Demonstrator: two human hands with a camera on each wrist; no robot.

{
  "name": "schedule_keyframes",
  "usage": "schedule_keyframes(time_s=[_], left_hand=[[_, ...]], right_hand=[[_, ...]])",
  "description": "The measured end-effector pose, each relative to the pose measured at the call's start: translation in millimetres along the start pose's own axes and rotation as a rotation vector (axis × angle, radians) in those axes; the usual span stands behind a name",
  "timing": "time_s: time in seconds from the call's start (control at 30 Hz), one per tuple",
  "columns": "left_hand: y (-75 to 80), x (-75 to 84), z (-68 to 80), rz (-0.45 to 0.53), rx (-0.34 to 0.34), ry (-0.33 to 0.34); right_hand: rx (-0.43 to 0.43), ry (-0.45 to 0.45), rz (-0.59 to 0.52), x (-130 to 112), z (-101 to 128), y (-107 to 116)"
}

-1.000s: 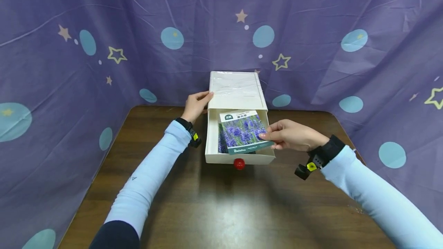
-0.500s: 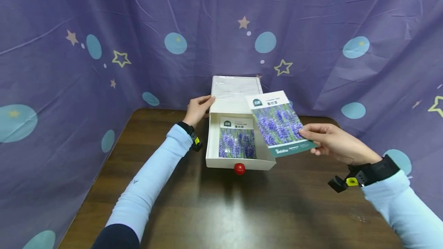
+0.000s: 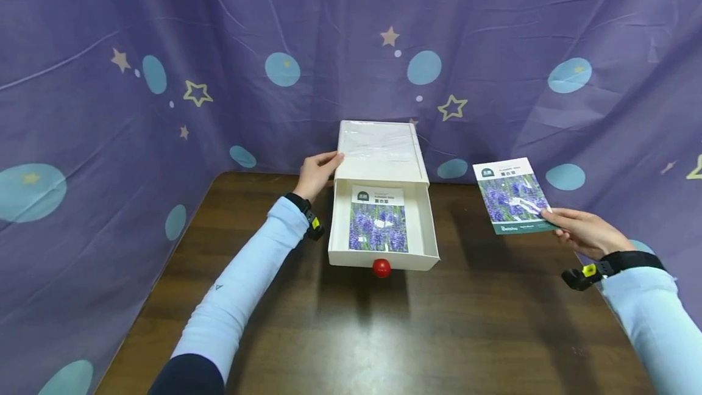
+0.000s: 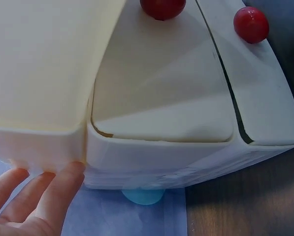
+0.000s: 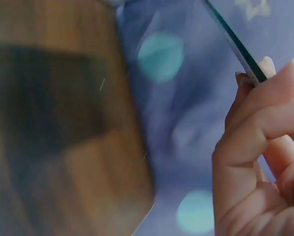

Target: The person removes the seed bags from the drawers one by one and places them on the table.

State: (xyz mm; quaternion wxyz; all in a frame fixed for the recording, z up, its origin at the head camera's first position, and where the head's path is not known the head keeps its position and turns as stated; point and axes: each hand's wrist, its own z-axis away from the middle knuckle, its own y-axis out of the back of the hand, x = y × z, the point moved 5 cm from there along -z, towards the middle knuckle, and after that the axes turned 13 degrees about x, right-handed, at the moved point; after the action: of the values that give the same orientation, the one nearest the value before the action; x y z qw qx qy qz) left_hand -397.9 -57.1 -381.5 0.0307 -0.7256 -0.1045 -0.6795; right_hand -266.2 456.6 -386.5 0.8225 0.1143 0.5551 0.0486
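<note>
Right hand (image 3: 584, 233) pinched lavender seed packet (image 3: 512, 196) (lifted, right of open drawer (image 3: 429, 230)), left hand (image 3: 316, 172) lay with straight fingers against white box (image 3: 378, 151), second packet (image 3: 378, 219) inside drawer.

I see pale blue sleeves (image 3: 241, 285) on both arms, and black wrist straps (image 3: 631, 259) with small yellow-marked cameras (image 3: 589, 271) behind the fingers.

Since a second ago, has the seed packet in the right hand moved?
Yes. The seed packet pinched by the right hand has gone from over the open drawer out to its right, held above the table edge.
</note>
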Motion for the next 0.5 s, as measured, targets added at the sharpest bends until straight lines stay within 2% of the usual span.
schedule_keyframes(time_s=[0.13, 0.27, 0.4, 0.5], left_hand=[[-0.4, 0.4, -0.2, 0.013, 0.000, 0.009], [-0.8, 0.3, 0.5, 0.009, 0.010, 0.011], [-1.5, 0.3, 1.5, -0.021, 0.007, 0.002], [-1.2, -0.3, 1.7, -0.030, 0.004, 0.001]], right_hand=[[0.008, -0.068, -0.002, 36, -17, 25], [0.027, -0.122, 0.151, 76, -29, 50], [0.026, -0.151, 0.309, 113, -34, 65], [0.115, -0.197, 0.375, 133, -36, 71]])
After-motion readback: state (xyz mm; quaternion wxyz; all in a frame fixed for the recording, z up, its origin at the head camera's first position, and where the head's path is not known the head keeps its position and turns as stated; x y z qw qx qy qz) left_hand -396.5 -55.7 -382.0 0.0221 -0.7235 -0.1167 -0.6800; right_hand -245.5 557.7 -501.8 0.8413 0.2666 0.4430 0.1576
